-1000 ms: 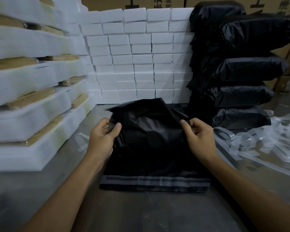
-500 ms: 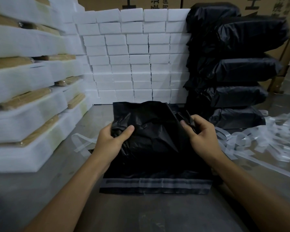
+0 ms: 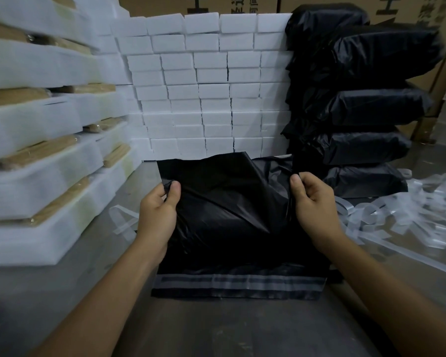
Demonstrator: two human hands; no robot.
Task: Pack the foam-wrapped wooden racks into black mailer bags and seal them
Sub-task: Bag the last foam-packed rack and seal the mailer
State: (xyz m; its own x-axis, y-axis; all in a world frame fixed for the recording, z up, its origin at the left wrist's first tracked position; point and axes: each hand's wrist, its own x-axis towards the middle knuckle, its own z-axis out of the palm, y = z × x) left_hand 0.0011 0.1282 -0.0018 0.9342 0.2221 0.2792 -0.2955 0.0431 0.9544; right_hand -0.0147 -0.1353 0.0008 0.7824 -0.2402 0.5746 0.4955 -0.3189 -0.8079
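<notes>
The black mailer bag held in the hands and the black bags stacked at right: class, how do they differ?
The held black plastic mailer bag is limp and flat; the stacked black plastic bags bulge, filled. The held one lies alone on the grey table, gripped by the left hand and right hand; the others are piled, untouched. Both are glossy black.

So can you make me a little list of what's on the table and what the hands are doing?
left hand: pinches the black bag's left edge
right hand: pinches its right edge
black bag: lifted at the far end, grey strip end flat on the table
left side: stacked foam-wrapped racks
right side: pile of filled black bags, clear strips
</notes>
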